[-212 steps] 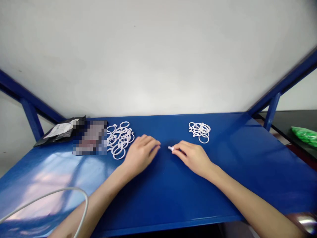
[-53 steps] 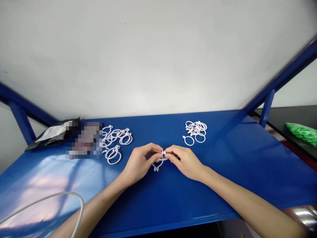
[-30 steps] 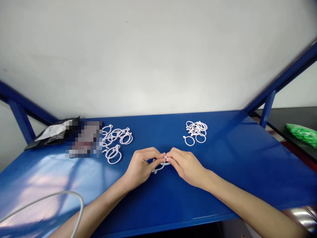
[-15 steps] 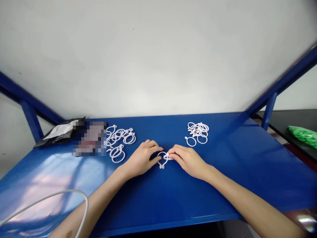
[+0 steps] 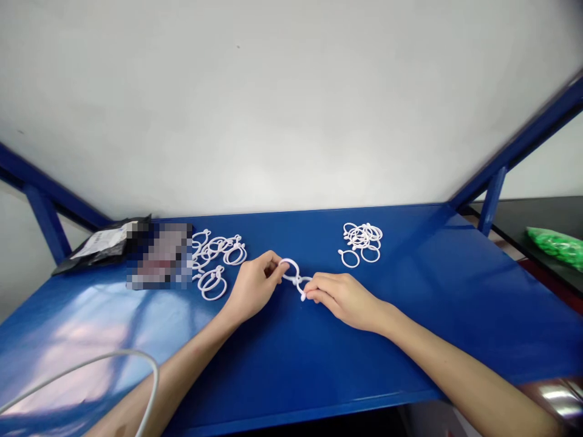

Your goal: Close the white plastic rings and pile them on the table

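Between my fingers and thumb, my left hand [image 5: 257, 282] pinches a white plastic ring [image 5: 294, 262], lifted off the blue tabletop. A second white ring [image 5: 301, 291] is pinched in my right hand [image 5: 344, 298], whose fingers hide part of it. The two rings meet at a small knob or eyelet between my hands; whether they are linked there I cannot tell. To the left of my left hand lies a loose group of similar rings [image 5: 214, 296]. Another pile of white rings [image 5: 364, 237] sits beyond my right hand.
The blue table [image 5: 273, 376] ends at a pale wall [image 5: 291, 121]. At the left lie a black plastic package [image 5: 113, 243] and a blurred-out flat item [image 5: 159, 255]. A white cable [image 5: 91, 359] crosses my left forearm. Green bagged goods [image 5: 558, 246] rest on a dark surface at right.
My left hand, earlier with fingers spread around the ring, now pinches it. That ring has been raised and turned, its eyelet end now toward the right hand's ring.
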The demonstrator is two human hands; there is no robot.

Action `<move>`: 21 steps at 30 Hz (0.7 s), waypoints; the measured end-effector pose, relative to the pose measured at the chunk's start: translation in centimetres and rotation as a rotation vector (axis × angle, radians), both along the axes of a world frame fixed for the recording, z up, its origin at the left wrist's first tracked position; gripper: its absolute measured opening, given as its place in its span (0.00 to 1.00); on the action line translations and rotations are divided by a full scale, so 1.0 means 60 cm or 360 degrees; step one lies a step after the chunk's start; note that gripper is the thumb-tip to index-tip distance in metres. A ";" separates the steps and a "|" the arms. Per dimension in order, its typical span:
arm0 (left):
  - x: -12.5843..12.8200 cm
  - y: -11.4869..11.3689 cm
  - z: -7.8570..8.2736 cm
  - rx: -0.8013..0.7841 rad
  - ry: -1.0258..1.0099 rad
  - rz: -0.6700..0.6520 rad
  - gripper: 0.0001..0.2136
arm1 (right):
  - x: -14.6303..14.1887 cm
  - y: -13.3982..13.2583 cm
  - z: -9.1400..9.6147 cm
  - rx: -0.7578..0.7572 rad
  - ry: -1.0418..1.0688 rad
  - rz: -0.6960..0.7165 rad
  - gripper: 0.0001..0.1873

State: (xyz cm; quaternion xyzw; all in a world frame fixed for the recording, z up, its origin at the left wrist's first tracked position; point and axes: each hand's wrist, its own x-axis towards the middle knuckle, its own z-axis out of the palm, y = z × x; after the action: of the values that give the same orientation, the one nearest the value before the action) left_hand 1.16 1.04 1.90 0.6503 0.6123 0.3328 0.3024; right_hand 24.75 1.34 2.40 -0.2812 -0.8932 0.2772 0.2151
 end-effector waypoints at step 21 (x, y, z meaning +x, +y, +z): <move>-0.012 -0.002 0.008 0.0232 0.0219 -0.0046 0.12 | 0.035 0.030 0.011 0.0257 -0.0134 -0.0931 0.12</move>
State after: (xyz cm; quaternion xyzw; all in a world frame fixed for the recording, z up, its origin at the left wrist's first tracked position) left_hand 0.45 0.95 2.36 0.7005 0.5966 0.3265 0.2163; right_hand 26.83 3.15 3.08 -0.5197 -0.8015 0.1198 0.2703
